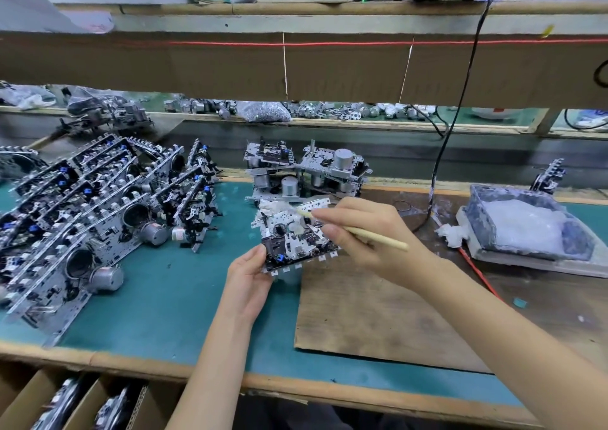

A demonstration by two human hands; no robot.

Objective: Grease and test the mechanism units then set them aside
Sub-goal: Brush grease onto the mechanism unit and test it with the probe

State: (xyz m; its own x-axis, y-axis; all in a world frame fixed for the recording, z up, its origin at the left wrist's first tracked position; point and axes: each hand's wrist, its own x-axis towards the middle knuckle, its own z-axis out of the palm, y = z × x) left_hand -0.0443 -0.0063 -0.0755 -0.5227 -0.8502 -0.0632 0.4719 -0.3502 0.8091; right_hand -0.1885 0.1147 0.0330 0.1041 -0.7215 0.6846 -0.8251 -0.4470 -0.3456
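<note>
Metal mechanism unit sits gripped in the left hand. The right hand pinches a wooden brush touching it.

2 hands, 1 brush, 1 unit held, 1 grease tray, approx. 4 units stacked behind, many units left.

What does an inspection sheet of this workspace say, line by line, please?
Surface: green mat; brown board at right.
Job's things: held unit; brush, tip on the unit; grease tub right; unit rows left; unit stack behind.
Clutter: white rag by the tub; small motors on the far ledge.
Grips: left hand holds the unit's near edge; right hand holds the brush.
Cables: black cable hangs down to the board; orange cable under the tub.
Surroundings: shelf overhead; cartons below.
</note>
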